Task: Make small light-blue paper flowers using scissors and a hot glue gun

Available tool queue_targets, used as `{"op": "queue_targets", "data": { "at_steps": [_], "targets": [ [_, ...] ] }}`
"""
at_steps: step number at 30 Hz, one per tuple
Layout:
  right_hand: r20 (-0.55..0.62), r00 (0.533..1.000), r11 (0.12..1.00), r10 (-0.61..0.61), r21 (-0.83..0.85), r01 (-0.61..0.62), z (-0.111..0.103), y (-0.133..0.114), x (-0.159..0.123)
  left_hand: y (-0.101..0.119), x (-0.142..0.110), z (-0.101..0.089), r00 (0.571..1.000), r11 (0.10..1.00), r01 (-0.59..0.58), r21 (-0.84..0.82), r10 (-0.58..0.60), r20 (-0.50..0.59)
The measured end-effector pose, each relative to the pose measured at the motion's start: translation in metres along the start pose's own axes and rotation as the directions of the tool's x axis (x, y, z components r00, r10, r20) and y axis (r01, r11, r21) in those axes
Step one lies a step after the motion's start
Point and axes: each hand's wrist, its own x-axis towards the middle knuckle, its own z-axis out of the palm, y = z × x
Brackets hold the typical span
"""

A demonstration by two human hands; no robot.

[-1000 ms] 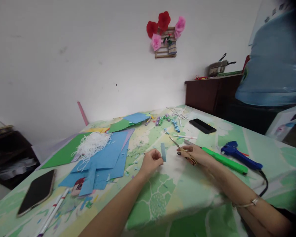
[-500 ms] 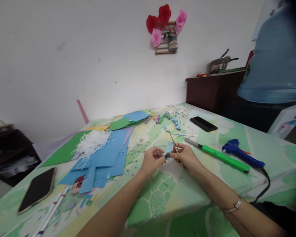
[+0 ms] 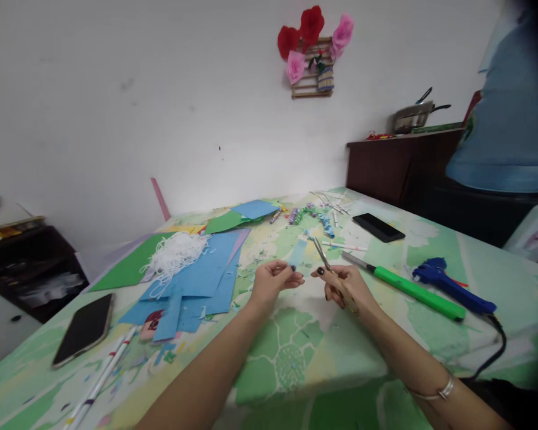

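My right hand (image 3: 347, 286) is closed round a pair of scissors (image 3: 323, 254) with gold handles, its blades pointing away from me. Across a small gap, my left hand (image 3: 273, 283) has thumb and fingertips pressed together; whatever they may pinch is too small to make out. Just beyond both hands a light blue paper strip (image 3: 298, 252) lies on the table. Curled blue paper (image 3: 327, 226) and green curled paper (image 3: 300, 215) lie farther back. Small paper scraps are scattered left of my left hand.
On the left are blue sheets (image 3: 192, 272), a heap of white string (image 3: 177, 257) and a phone (image 3: 85, 328). To the right lie a green-handled cutter (image 3: 419, 292), a blue glue gun (image 3: 452, 283) with its cord, and a black phone (image 3: 379, 227).
My hands have moved apart. The light blue strip that was between them now lies beyond them on the table. The scissors stay in my right hand, and the view has shifted slightly left.
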Motion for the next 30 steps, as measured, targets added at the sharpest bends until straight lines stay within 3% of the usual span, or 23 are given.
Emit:
{"op": "queue_targets", "data": {
  "at_steps": [7, 15, 30],
  "targets": [
    [0.229, 0.971, 0.984, 0.073, -0.173, -0.033, -0.0035, -0.0028, -0.0047, 0.0075, 0.0032, -0.0077, 0.999, 0.994, -0.035, -0.103, 0.033, -0.026],
    [0.261, 0.963, 0.967, 0.061, -0.256, 0.008, -0.0016, 0.0016, -0.0046, 0.0001, 0.0, -0.003, 0.997, 0.997, 0.034, -0.07, -0.029, 0.073],
    [0.266, 0.964, 0.957, 0.017, -0.284, 0.061, -0.0006, 0.0055, -0.0036, -0.0003, 0.0001, -0.0027, 0.997, 0.994, 0.054, -0.095, -0.048, 0.065]
  ]
}}
